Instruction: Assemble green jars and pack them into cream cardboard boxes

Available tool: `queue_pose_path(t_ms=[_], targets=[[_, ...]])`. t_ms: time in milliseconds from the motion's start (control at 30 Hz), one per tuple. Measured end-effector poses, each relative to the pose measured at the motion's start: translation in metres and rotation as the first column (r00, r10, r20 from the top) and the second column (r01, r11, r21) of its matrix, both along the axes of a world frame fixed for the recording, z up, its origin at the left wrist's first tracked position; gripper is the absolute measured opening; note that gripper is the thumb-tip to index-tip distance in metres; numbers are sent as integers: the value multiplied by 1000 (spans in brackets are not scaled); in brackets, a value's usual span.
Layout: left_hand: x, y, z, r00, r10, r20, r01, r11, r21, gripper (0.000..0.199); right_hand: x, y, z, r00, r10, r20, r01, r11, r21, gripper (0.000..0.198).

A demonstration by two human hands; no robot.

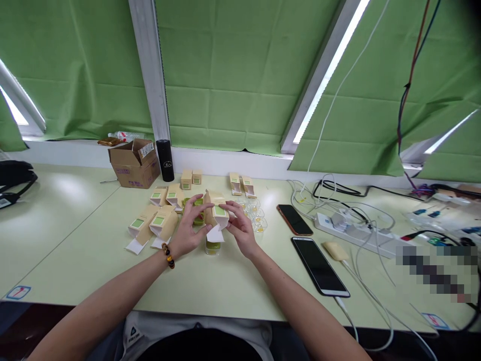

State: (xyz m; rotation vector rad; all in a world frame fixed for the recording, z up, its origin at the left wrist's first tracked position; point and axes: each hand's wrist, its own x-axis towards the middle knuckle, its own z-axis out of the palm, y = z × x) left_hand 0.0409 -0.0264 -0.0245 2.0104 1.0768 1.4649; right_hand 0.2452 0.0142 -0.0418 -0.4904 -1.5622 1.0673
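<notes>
From my end: L grip [190, 224] and R grip [241, 229] are both closed on one small tan carton [215, 199], fingers on opp. sides, held just over the worktop [225, 288], approx. centre, in front of the torso. Prob. two-handed 'cause thin card could twist or crush if I squeezed from one side only. Its white flap [215, 234] hangs loose at the near end, which I'd guess is why that end faces me: mouth's easier to see. Can't tell if anything's inside. A tub w/ something green [213, 246] sits just below the flap, partly hidden; handy spot, I'd say, w/in reach of both grips. Four other cartons [164, 220] lie to the L, the two nearest w/ flaps out; clear cups [258, 216] cluster just past my R grip, presumably so the two groups don't get in each other's way. A white-framed phone [320, 265] lies farther R, out of the middle.
</notes>
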Motion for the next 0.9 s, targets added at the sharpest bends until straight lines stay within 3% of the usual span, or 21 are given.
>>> queue_pose_path(t_ms=[333,567,900], targets=[[3,6,-5,991,27,134,-21,999,-51,40,1,-3,1,997,69,26,-69,997,-17,53],[6,9,-9,980,20,200,-8,998,-62,37,-4,-2,-2,1000,-2,30,4,999,-39,49],[7,9,-10,984,39,173,-26,997,-74,36,-10,-1,-4,998,-52,-21,49,993,-108,39]])
